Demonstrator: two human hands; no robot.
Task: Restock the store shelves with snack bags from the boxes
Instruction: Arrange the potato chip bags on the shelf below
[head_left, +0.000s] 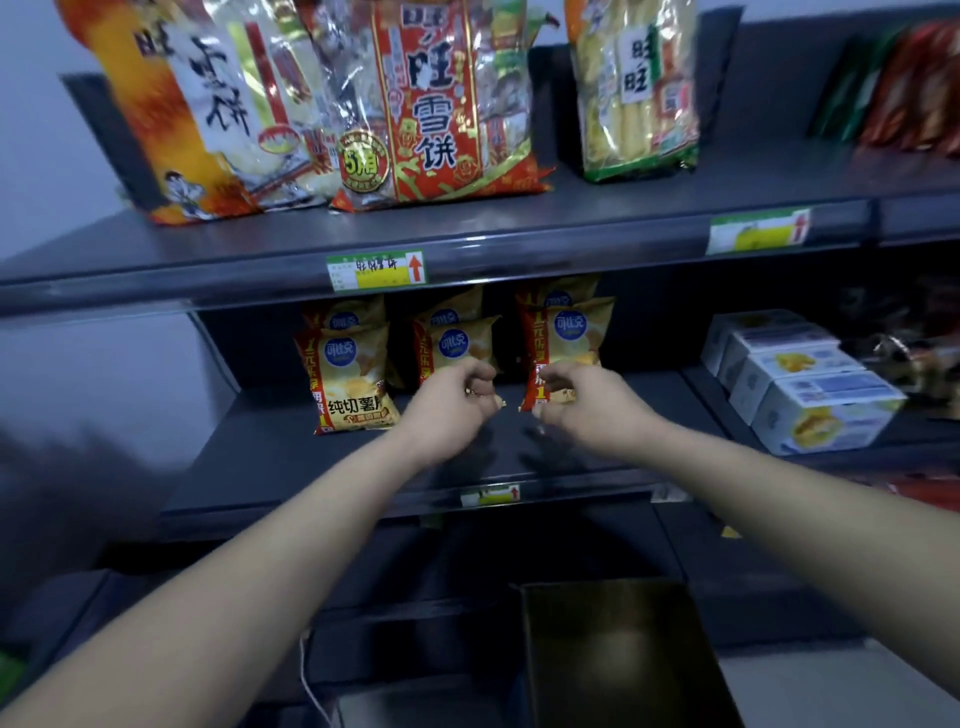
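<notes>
Three rows of yellow potato chip bags stand upright on the middle shelf (291, 467). My left hand (457, 400) is closed, pinching the bottom edge of the middle chip bag (460, 340). My right hand (576, 400) is closed the same way on the bottom of the right chip bag (574, 332). The left chip bag (348, 379) stands free, closer to the shelf front. More bags of the same kind stand behind each front bag. An open brown cardboard box (618, 654) sits low down below the shelves, its inside dark.
On the upper shelf (519, 228) stand large rice cracker bags (426, 104) and a yellow-green bag (634, 88). A stack of white boxes (810, 384) fills the right section of the middle shelf. Price labels (376, 270) line the shelf edges.
</notes>
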